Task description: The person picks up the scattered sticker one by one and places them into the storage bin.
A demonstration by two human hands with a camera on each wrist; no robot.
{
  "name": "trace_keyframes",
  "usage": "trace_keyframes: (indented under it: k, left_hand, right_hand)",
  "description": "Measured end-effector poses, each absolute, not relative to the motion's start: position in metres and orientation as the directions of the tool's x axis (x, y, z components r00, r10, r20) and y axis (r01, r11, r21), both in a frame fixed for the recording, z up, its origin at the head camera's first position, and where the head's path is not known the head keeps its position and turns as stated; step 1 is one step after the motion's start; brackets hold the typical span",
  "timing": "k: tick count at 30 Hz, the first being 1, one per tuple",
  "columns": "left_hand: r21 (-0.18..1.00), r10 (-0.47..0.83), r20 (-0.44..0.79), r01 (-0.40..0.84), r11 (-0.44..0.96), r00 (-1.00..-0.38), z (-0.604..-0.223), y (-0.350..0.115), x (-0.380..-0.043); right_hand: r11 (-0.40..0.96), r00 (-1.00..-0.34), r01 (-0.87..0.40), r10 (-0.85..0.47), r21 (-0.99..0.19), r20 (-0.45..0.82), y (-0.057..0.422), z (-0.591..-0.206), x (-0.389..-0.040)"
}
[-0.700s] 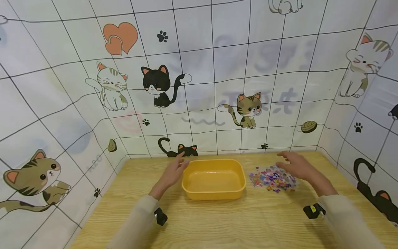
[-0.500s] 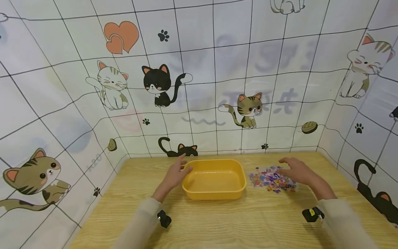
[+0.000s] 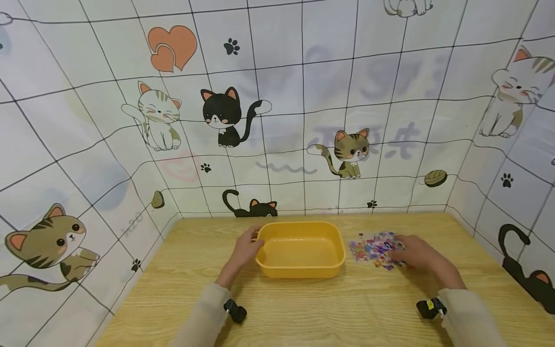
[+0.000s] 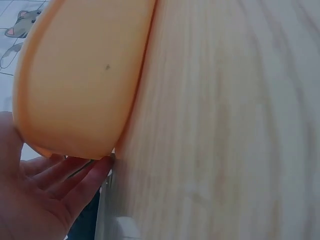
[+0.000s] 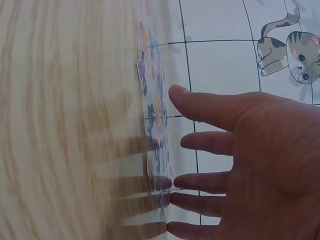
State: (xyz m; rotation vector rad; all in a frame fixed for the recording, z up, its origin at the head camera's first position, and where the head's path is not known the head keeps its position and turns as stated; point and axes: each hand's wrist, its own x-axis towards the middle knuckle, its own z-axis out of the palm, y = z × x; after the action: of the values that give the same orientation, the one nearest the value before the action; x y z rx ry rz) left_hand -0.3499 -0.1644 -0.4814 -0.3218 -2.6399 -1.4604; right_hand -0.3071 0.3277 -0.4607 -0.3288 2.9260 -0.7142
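The yellow plastic basin [image 3: 300,271] sits mid-table. My left hand [image 3: 246,248] is at its left end, with the thumb at the rim and the fingers against the outside. In the left wrist view the basin [image 4: 82,95] looks orange, its end between the thumb and fingers of the hand [image 4: 45,195]. A flat heap of small, shiny, multicoloured pieces [image 3: 376,249] lies right of the basin. My right hand [image 3: 418,253] reaches over the heap's right side. In the right wrist view its fingers are spread and fairly straight, with the fingertips right at the pieces [image 5: 157,110].
The wood-grain table [image 3: 295,313] ends at a white, grid-lined wall covering [image 3: 282,120] with printed cats. It also rises on the left and right. A small black device [image 3: 235,311] is worn at the left wrist, and another black device [image 3: 430,307] at the right.
My left hand has come down to the basin's left end. The right hand has lowered to the heap of pieces. The basin stays in place, and the head view has shifted slightly.
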Motion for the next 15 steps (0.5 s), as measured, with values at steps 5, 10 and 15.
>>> trace_keyframes:
  k: [5,10,15]
  left_hand:
    - [0.834,0.115,0.198,0.229,0.502,-0.973,-0.4829,-0.1621,-0.3483]
    - [0.838,0.109,0.163,0.196,0.510,-0.981,-0.4814,-0.1592,-0.3447]
    - [0.837,0.102,0.154,0.185,0.515,-0.983,-0.4827,-0.1594,-0.3431]
  right_hand:
    - [0.897,-0.978,-0.146,-0.195,-0.417,-0.078,0.3295,-0.4680,-0.3100]
    - [0.929,-0.984,-0.126,-0.162,-0.348,-0.076,0.3289,-0.4713,-0.3106]
    - [0.938,-0.986,-0.125,-0.155,-0.322,-0.067,0.3264,-0.4713,-0.3092]
